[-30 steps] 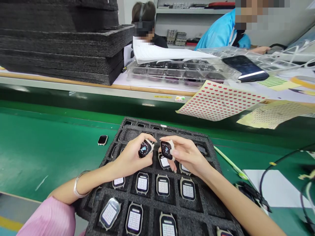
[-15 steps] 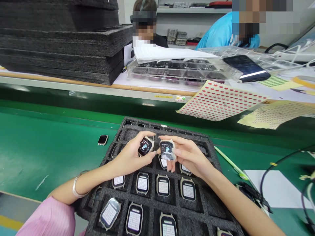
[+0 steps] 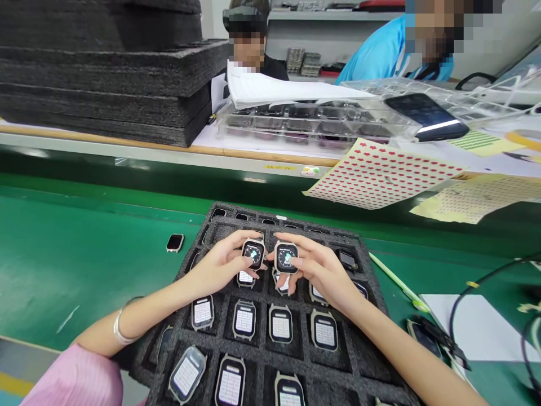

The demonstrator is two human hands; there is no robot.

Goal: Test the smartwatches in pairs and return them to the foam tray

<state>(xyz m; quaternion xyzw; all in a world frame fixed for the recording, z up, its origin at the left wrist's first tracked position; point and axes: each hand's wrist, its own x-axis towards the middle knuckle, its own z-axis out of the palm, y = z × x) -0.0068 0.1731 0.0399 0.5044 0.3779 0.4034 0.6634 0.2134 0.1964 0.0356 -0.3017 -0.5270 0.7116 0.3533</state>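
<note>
My left hand (image 3: 230, 260) is closed around a smartwatch without a strap (image 3: 253, 254), its thumb on the lit screen. Beside it, my right hand (image 3: 315, 259) grips a second smartwatch (image 3: 286, 257), thumb also on the glass. Both screens face me and show a dial with a small figure. The two watches are held side by side, a little apart, above a black foam tray (image 3: 299, 352). Several more watches lie in the tray's pockets, among them one watch (image 3: 280, 323) with a white grid on its screen.
A single watch (image 3: 174, 243) lies on the green table (image 3: 84, 254) at left. Stacked foam trays (image 3: 97, 96) stand on the shelf, with clear plastic trays (image 3: 321, 121), a phone (image 3: 426, 115) and a sticker sheet (image 3: 376, 175). Cables (image 3: 459, 304) lie at right. Two people sit behind.
My left hand has turned its watch more upright and facing me, with the thumb now on the screen. In my right hand, the thumb has shifted and glare has left the screen.
</note>
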